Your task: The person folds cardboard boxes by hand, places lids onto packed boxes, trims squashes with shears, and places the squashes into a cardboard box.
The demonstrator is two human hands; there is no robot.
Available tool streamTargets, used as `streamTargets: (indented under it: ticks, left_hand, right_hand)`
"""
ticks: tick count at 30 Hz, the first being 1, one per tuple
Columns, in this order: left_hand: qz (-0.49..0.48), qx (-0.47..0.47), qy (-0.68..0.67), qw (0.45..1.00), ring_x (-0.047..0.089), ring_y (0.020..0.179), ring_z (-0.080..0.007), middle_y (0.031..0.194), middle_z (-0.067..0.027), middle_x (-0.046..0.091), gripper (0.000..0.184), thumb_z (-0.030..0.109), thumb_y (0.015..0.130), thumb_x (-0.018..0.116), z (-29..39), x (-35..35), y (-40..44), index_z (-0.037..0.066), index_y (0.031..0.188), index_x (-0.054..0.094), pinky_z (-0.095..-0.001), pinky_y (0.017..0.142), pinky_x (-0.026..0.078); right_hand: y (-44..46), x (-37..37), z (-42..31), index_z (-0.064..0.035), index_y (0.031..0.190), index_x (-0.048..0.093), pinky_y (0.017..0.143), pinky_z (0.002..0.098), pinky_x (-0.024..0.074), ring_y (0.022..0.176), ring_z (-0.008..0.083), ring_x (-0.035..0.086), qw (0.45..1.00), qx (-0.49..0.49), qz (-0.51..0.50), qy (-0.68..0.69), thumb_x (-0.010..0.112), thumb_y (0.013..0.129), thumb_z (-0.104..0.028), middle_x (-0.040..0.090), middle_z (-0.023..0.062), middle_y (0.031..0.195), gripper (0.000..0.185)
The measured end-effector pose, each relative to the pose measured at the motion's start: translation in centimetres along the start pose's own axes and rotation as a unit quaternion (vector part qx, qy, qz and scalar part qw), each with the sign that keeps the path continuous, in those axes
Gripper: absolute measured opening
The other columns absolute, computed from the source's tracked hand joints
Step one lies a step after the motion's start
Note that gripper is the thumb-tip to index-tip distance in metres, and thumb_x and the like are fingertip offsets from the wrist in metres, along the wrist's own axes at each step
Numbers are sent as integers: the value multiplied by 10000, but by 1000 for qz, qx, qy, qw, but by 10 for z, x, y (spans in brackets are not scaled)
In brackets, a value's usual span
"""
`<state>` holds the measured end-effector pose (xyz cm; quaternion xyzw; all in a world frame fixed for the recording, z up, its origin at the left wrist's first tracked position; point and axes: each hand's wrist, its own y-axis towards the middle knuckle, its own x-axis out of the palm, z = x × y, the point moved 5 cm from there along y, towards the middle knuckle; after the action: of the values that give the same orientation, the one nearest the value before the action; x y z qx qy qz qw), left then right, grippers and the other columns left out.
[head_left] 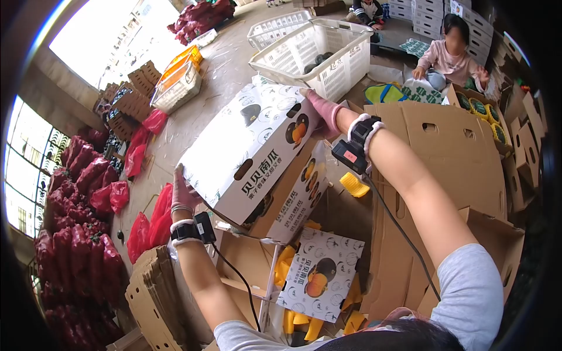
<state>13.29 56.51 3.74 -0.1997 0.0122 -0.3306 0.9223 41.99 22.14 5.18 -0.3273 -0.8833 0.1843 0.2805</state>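
My left hand (185, 193), in a pink glove, grips the near-left end of a white printed carton lid (234, 140). At the lid's far-right end, my right hand (323, 112), also gloved in pink, holds the other corner. The lid shows pumpkin pictures, dark lettering and oval hand holes. It sits tilted over a carton (300, 199), whose printed side shows below it. Through the gap between them, brown cardboard and something dark are visible. Part of each hand's fingers is hidden by the lid.
White crates (313, 55) stand ahead, one holding dark round items. Flat cardboard (436, 158) lies at right, beside a seated child (451, 55). A printed white box (322, 272) and yellow foam pieces (354, 185) lie below. Red mesh sacks (82, 251) line the left.
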Motion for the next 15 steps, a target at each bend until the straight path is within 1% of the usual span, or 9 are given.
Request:
streamTargets:
  ticks: [3,4,5,7,8,9,10,12,15]
  left_hand:
    - [82,-39,85,992,517,846,-284,1062,-126,529,754,724,699,526,5,-7,-6,112,1139,551,-418,712,440]
    - [114,-40,134,984,505,848,-273,1045,-123,526,749,725,693,530,5,-9,-11,110,1120,557,-409,713,431]
    - [145,-40,182,972,492,850,-262,1027,-121,523,744,727,688,534,9,-8,-19,109,1101,562,-399,714,422]
    - [129,-78,154,977,484,890,-244,1038,-114,509,795,756,634,570,10,3,-34,131,1125,542,-367,721,413]
    - [117,-87,120,982,489,924,-249,1062,-119,503,807,758,630,574,8,6,-33,135,1140,534,-371,727,416]
    - [105,-98,87,986,493,958,-254,1086,-124,497,819,761,626,579,5,6,-31,139,1156,526,-375,733,419]
    - [34,-107,61,992,538,925,-253,989,-108,544,804,755,623,588,-1,-8,-11,141,1141,547,-385,737,445]
    - [-13,-74,38,996,587,785,-228,836,-70,599,716,734,654,576,-4,-18,4,160,1081,601,-366,720,476]
    - [-36,-56,38,997,600,811,-221,878,-60,634,669,705,683,564,2,-2,-14,166,1076,614,-366,723,479]
  right_hand:
    - [-19,-6,-2,3,1402,215,1007,478,354,1212,383,407,997,56,33,-51,575,624,-786,327,248,1375,1165]
    - [-19,-9,2,10,1414,169,1029,491,327,1240,433,361,995,70,23,-64,593,636,-755,237,284,1411,1170]
    - [-8,-13,11,13,1399,201,1039,495,316,1255,421,353,995,91,42,-18,612,660,-705,277,265,1405,1110]
    - [8,-9,18,1,1388,236,1033,497,324,1254,384,374,999,27,-12,27,627,675,-665,344,236,1381,1051]
    - [6,-6,21,-41,1359,304,1028,493,332,1245,354,398,999,12,-14,47,625,696,-636,400,201,1355,947]
    - [14,-3,28,-81,1323,361,994,497,373,1199,335,448,994,10,-28,101,611,711,-634,450,173,1315,862]
    - [11,-2,29,-94,1298,390,970,506,393,1176,324,469,998,22,0,52,607,710,-642,472,158,1293,833]
    - [9,0,30,-118,1252,453,910,527,434,1119,297,513,999,32,26,-32,596,702,-671,523,130,1231,792]
    - [9,6,37,-131,1249,468,914,562,409,1129,307,505,998,35,25,-53,572,723,-666,528,128,1238,758]
